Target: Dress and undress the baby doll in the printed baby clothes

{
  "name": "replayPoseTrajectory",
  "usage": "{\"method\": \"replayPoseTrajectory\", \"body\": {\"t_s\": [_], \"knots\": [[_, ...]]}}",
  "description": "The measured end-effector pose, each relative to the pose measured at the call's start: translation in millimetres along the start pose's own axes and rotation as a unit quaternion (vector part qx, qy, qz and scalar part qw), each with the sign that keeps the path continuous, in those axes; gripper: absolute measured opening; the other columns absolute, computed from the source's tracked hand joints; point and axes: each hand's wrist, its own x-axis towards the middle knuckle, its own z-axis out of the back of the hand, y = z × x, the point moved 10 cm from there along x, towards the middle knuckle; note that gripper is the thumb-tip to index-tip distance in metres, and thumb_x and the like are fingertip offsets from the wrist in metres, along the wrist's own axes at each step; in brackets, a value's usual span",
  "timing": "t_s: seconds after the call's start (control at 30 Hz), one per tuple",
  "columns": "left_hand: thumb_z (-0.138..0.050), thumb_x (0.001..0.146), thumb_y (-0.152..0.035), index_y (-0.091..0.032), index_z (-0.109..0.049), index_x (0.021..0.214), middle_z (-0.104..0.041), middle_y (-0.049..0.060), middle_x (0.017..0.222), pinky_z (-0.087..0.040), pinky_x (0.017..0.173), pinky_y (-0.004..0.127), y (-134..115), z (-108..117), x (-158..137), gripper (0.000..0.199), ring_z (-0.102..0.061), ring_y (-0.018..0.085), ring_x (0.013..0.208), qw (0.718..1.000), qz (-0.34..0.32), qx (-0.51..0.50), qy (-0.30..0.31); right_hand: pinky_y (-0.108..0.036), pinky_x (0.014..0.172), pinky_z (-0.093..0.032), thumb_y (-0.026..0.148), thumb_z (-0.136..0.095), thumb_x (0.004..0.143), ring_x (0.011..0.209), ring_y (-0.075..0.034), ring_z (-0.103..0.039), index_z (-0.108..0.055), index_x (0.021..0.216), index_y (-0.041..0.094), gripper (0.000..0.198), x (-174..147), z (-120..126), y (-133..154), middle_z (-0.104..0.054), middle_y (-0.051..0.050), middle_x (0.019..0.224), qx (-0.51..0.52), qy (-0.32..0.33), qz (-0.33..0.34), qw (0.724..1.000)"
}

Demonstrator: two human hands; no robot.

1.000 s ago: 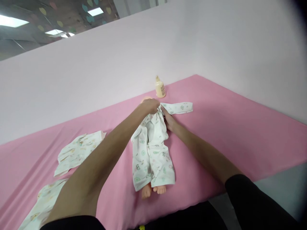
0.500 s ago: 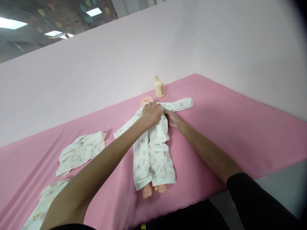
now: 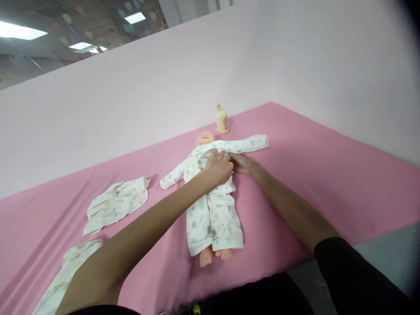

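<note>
Clock directions are taken from the centre of the doll's torso, with 12 o'clock toward the top of the view. The left hand [image 3: 219, 167] lies over the front of the torso, knuckles up, its fingers bent and closed on cloth of the white printed outfit [image 3: 226, 208]. The right hand [image 3: 242, 163] is at 2 to 3 o'clock, at the side of the torso. Its fingertips are hidden behind the left hand; whether they pinch the cloth cannot be told.

The doll [image 3: 205, 138] lies on its back beneath the hands, head at 12 o'clock, bare feet [image 3: 206, 257] at 6 o'clock. One sleeve [image 3: 248, 144] extends to 2 o'clock, the other [image 3: 173, 176] to 9 o'clock; both lie on the pink-covered desk [image 3: 328, 175].

A cream-coloured pump bottle [image 3: 222, 122] stands upright near the head, between 12 and 1 o'clock. A printed cloth [image 3: 118, 204] lies well apart between 8 and 9 o'clock. A second printed cloth [image 3: 77, 258], partly hidden by the left forearm, lies at 8 o'clock. A pale wall [image 3: 157, 100] borders the far edge.
</note>
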Motion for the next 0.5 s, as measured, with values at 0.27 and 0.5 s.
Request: {"method": "replayPoseTrajectory", "body": {"t_s": [0.27, 0.5], "knots": [[-0.05, 0.093, -0.021, -0.017, -0.076, 0.096, -0.068, 0.013, 0.111, -0.031, 0.094, 0.042, -3, 5, -6, 0.027, -0.049, 0.028, 0.109, 0.997, 0.053, 0.037, 0.033, -0.032, 0.064, -0.051, 0.011, -0.076, 0.063, 0.069, -0.017, -0.061, -0.063, 0.081, 0.02, 0.024, 2, 7, -2, -0.065, 0.0, 0.074, 0.031, -0.04, 0.019, 0.999], [-0.045, 0.094, -0.018, -0.015, -0.077, 0.101, -0.062, 0.014, 0.117, -0.033, 0.088, 0.04, -15, 2, -2, 0.032, -0.047, 0.028, 0.109, 0.998, 0.024, 0.053, 0.038, -0.034, 0.06, -0.048, 0.02, -0.074, 0.067, 0.074, -0.022, -0.06, -0.059, 0.073, 0.023, 0.016, 5, 15, -5, -0.06, -0.002, 0.069, -0.087, -0.06, 0.045, 0.993]]}}
